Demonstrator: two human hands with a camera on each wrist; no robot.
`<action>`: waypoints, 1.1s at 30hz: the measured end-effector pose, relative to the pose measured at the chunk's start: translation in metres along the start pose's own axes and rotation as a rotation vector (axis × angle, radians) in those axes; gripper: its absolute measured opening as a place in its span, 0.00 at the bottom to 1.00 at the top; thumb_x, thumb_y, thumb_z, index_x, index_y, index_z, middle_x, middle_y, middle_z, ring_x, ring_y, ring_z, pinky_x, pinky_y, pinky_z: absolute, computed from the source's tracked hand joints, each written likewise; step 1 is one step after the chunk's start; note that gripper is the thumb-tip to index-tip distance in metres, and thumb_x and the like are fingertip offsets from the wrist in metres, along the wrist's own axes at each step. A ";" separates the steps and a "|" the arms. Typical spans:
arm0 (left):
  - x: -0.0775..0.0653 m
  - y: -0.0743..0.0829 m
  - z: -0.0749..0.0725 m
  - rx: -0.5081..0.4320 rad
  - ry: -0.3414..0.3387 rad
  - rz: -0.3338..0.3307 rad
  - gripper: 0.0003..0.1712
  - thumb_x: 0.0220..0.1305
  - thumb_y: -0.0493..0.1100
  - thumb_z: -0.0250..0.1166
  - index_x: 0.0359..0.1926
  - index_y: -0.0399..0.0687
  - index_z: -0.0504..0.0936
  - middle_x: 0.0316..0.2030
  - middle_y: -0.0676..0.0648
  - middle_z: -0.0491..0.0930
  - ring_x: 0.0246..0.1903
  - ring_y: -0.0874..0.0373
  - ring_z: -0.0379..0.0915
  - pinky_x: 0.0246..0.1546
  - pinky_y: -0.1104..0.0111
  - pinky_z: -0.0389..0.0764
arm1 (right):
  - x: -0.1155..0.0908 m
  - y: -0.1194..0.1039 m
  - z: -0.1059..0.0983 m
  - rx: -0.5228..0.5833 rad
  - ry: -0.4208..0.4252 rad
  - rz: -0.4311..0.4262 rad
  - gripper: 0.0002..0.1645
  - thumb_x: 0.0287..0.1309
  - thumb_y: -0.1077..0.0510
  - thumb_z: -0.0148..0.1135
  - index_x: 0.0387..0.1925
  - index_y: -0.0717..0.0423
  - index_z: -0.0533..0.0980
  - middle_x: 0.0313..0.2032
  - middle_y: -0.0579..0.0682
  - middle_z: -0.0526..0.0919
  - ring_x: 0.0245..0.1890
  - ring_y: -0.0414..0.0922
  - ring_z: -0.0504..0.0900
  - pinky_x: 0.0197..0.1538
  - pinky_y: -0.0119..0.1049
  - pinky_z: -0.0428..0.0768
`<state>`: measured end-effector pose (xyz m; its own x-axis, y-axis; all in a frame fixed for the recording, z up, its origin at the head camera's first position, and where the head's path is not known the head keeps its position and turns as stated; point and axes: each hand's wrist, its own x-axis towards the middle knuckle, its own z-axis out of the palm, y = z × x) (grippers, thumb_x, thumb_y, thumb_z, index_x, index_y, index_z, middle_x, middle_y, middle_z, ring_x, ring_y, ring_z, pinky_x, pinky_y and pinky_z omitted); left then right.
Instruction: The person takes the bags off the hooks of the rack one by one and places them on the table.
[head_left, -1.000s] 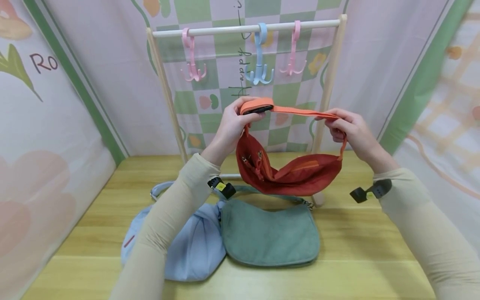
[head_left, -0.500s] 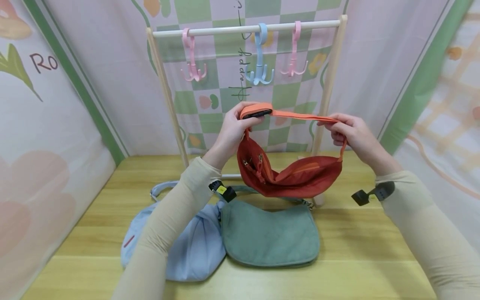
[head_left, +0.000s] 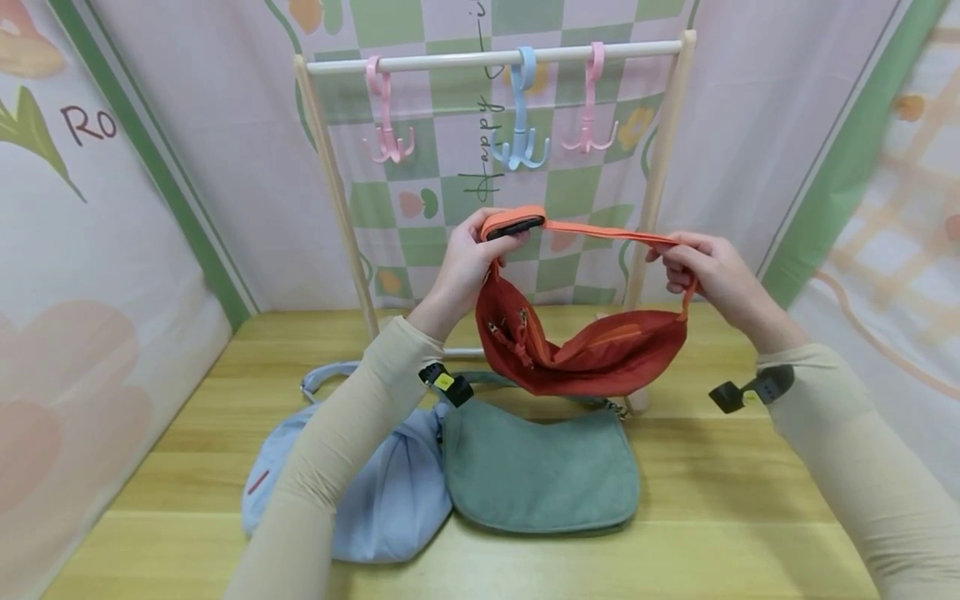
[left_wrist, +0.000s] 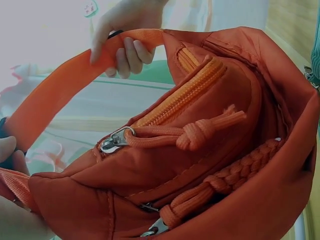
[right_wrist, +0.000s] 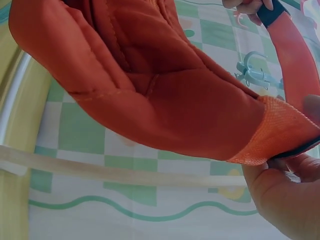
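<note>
A red-orange waist bag [head_left: 592, 358] hangs in the air from its orange strap [head_left: 592, 229], above a green shoulder bag. My left hand [head_left: 467, 262] pinches the strap at its black buckle [head_left: 517, 227], on the bag's left side. The right hand [head_left: 716, 271] grips the strap's other end, close to the bag's right corner. Between the hands the strap runs nearly straight, and the bag's body sags below it. In the left wrist view an orange zipper [left_wrist: 182, 92] with a knotted cord pull [left_wrist: 192, 135] faces the camera.
On the wooden table lie the green shoulder bag [head_left: 540, 467] and a light blue bag [head_left: 390, 492], partly behind the left sleeve. Behind them stands a rack with a white rail [head_left: 457, 61]. Two pink hooks [head_left: 388, 125] and a blue hook [head_left: 519, 125] hang from it.
Both hands have sunk slightly with the waist bag's strap. The right hand has shifted a little to the right. The bags on the table have not moved.
</note>
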<state>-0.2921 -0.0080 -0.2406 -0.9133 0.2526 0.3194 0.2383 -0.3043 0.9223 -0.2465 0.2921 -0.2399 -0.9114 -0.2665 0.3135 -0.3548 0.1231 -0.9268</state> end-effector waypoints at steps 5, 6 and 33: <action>0.000 -0.001 0.000 0.030 0.010 -0.008 0.11 0.58 0.35 0.66 0.42 0.47 0.77 0.27 0.52 0.73 0.19 0.61 0.61 0.20 0.73 0.64 | -0.002 0.001 -0.001 0.039 0.009 0.028 0.11 0.68 0.58 0.52 0.31 0.58 0.77 0.17 0.48 0.60 0.18 0.43 0.60 0.22 0.33 0.66; 0.000 -0.001 0.000 0.040 0.013 -0.012 0.10 0.58 0.36 0.66 0.41 0.47 0.77 0.26 0.52 0.72 0.18 0.61 0.62 0.19 0.73 0.64 | -0.002 0.001 -0.001 0.045 0.017 0.035 0.11 0.67 0.58 0.52 0.31 0.57 0.77 0.17 0.48 0.60 0.18 0.43 0.60 0.23 0.32 0.68; -0.002 -0.016 -0.003 -0.006 0.029 -0.036 0.09 0.62 0.42 0.64 0.42 0.45 0.80 0.18 0.52 0.69 0.19 0.61 0.62 0.22 0.73 0.65 | -0.017 0.016 -0.015 0.181 0.144 -0.095 0.15 0.61 0.72 0.53 0.45 0.55 0.76 0.30 0.45 0.85 0.21 0.38 0.74 0.25 0.27 0.74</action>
<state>-0.2953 -0.0059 -0.2567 -0.9306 0.2367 0.2792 0.2030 -0.3010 0.9318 -0.2400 0.3132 -0.2572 -0.9004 -0.1286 0.4156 -0.4093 -0.0732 -0.9095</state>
